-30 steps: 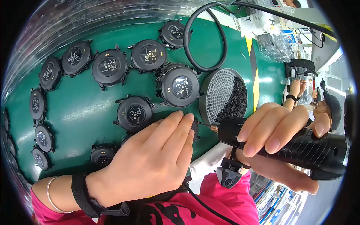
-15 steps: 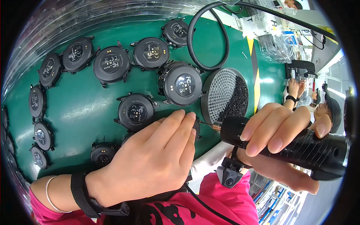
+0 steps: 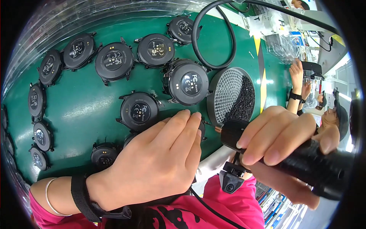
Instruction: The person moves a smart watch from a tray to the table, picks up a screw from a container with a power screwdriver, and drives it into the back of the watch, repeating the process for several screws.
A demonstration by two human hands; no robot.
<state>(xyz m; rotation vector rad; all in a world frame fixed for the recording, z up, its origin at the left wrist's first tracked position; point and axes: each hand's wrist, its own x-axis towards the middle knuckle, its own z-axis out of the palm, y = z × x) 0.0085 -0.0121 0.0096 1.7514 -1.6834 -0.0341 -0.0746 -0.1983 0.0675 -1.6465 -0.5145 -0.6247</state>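
My right hand [image 3: 280, 133] is wrapped round a black electric screwdriver [image 3: 231, 134], held nearly level with its bit pointing left. The bit's tip reaches a black watch case [image 3: 203, 131] at my left fingertips. My left hand [image 3: 152, 160] covers most of that case, its fingers pressed together and holding it; the exact grip underneath is hidden. Just beyond my left fingers lies another round watch case [image 3: 139, 111], back up. Farther off, a watch case [image 3: 188, 83] appears to rest on top of another. Beside them stands a round grey tray [image 3: 223, 86] with small holes and black screws [image 3: 243, 101].
More watch cases [image 3: 114, 61] lie in a curved row across the green mat [image 3: 84, 99]. A thick black cable [image 3: 195, 42] loops above the tray. Clear plastic trays [image 3: 114, 11] line the far edge. Yellow-black tape [image 3: 263, 84] runs at the right, with a co-worker's hands [image 3: 297, 78] beyond.
The screwdriver's rear end has dropped slightly with my right hand, its bit still by the watch case. My left hand stays nearly in place. A co-worker's hand has moved up.
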